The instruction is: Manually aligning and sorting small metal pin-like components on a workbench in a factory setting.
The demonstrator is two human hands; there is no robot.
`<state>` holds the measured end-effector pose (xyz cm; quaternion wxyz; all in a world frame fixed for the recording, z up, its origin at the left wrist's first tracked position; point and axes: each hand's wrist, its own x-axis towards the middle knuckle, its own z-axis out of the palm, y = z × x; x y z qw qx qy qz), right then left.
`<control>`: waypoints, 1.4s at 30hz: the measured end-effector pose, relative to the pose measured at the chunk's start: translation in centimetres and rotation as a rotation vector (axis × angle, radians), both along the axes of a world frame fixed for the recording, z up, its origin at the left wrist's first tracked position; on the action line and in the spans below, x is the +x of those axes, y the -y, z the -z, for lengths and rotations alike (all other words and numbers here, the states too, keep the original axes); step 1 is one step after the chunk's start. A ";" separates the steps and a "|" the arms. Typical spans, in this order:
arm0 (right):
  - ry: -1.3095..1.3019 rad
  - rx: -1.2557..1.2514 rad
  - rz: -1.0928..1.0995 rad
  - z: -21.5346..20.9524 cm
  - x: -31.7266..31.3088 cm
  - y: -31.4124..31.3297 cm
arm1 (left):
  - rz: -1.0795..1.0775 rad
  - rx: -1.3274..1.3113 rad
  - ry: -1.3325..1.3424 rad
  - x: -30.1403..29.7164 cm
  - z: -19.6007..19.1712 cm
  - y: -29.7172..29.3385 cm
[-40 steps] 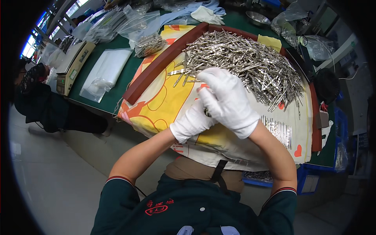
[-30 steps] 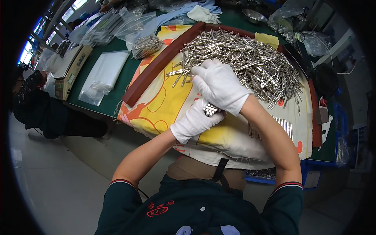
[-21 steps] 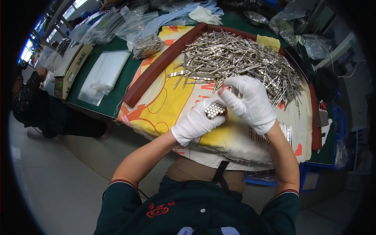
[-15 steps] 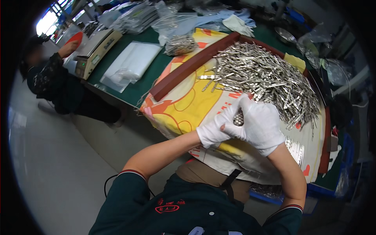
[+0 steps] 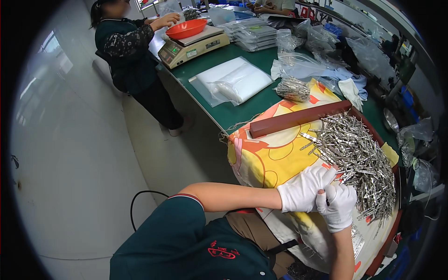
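Observation:
My left hand [image 5: 303, 190], in a white glove with bare fingertips, is closed against my right hand [image 5: 339, 205], gloved the same way and also closed. Between them they grip a bundle of slim metal bits, almost wholly hidden by the gloves now; its end showed a moment ago. Just beyond my hands lies a large heap of silvery metal bits [image 5: 361, 161], shaped like drill bits. A patterned yellow and white cloth [image 5: 275, 161] lies under the heap and my hands.
Reddish-brown wooden bars [image 5: 298, 119] border the heap. Farther back are a tied bundle of bits [image 5: 293, 88], clear plastic bags [image 5: 238, 79] and a scale [image 5: 186, 53] bearing a red bowl [image 5: 186, 29]. Another person [image 5: 130, 46] stands beside the scale. A metal bowl [image 5: 390, 120] sits at right.
My view has swung left, so the bench appears farther right. Both hands remain closed together, and the bundle's end has gone out of sight. The red bowl now rests on the scale.

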<state>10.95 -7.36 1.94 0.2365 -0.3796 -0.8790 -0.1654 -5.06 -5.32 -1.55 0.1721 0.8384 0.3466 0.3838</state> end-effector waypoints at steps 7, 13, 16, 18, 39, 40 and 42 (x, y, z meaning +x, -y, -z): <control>0.076 -0.022 0.123 -1.2 -2.3 0.1 | -0.079 0.133 -0.006 -1.2 1.5 0.4; 0.015 0.103 0.026 -1.2 -1.8 0.0 | -0.035 0.076 -0.146 -0.4 0.7 0.1; 0.034 0.039 0.067 -2.1 -1.7 0.4 | -0.045 0.073 -0.166 -0.3 -0.1 -0.3; 0.021 0.044 0.036 -0.5 -1.4 -0.1 | -0.056 0.078 -0.192 -0.3 0.5 -0.1; -0.909 -0.792 0.265 -4.1 3.5 -3.0 | 0.768 -1.400 0.414 3.4 -3.4 -4.0; -1.058 -0.748 0.246 -3.7 3.3 -3.2 | 0.777 -1.420 0.434 3.1 -3.4 -4.6; -1.147 -0.700 0.288 -2.8 2.3 -3.4 | 0.726 -1.441 0.440 2.4 -2.7 -5.9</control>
